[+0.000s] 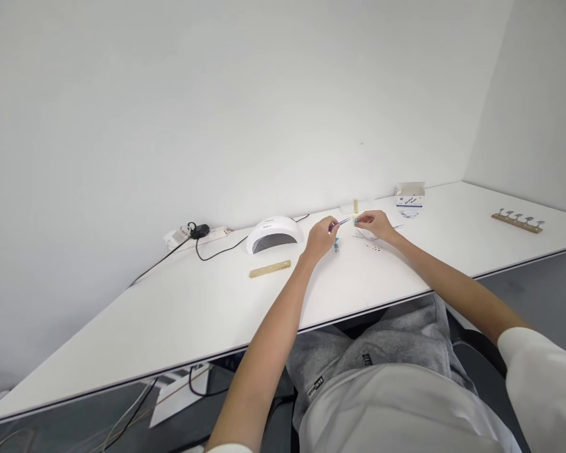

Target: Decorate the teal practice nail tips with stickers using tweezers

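My left hand (pixel 321 238) is closed round a slim purple tool (pixel 343 222) with a fine tip; whether it is a brush or tweezers cannot be made out. The tip points towards my right hand (pixel 376 223). Between the fingertips of that hand is a small blue-green piece (pixel 356 222), too small to name. Just below my left hand lies another small turquoise item (pixel 336 245) on the white table. Several tiny dark bits (pixel 373 247) are scattered beneath my right hand, and thin rods (pixel 358 234) lie partly hidden by it.
A white curved nail lamp (pixel 274 234) stands left of my hands, with a yellowish bar (pixel 270 269) before it. Behind are an alcohol pads box (pixel 409 196) and black adapter (pixel 199 231). A wooden rack (pixel 517 223) with several small discs lies right. The table's front edge (pixel 365 309) crosses above my lap.
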`<state>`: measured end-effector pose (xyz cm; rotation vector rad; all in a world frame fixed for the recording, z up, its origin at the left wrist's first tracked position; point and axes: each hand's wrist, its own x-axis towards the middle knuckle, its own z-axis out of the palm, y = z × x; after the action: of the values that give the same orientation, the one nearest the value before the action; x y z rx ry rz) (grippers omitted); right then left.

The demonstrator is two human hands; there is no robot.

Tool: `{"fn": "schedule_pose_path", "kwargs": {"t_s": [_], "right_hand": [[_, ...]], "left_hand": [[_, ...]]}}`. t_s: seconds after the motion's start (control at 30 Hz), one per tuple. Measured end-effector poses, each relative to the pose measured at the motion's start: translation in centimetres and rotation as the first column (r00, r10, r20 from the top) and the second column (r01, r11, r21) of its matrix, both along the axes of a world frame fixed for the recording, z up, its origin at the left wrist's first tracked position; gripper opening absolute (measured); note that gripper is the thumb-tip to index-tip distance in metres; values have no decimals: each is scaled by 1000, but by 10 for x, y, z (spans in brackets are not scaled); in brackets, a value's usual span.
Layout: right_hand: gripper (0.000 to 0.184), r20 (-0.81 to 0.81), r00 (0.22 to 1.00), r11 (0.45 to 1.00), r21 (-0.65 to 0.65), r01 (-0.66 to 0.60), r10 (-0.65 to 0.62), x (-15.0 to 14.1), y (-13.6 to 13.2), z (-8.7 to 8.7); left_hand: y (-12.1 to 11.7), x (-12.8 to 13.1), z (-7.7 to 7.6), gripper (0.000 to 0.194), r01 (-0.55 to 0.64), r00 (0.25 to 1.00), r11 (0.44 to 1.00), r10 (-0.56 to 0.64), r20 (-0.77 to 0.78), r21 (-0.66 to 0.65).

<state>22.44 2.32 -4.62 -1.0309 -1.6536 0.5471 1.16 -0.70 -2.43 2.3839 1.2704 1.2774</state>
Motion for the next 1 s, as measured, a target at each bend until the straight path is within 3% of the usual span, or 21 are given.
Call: {"fn": "schedule_pose_path", "kwargs": {"t_s": [0.33,1.0], "right_hand": [[26,-61,998,999,30,-12,14,-5,-8,6],[29,-31,1000,997,73,2,1,-3,-13,13]], "left_hand": [[-3,0,-1,10,5,995,991,8,-96,135],[-5,0,1,8,17,999,982,-10,-37,187]]}}
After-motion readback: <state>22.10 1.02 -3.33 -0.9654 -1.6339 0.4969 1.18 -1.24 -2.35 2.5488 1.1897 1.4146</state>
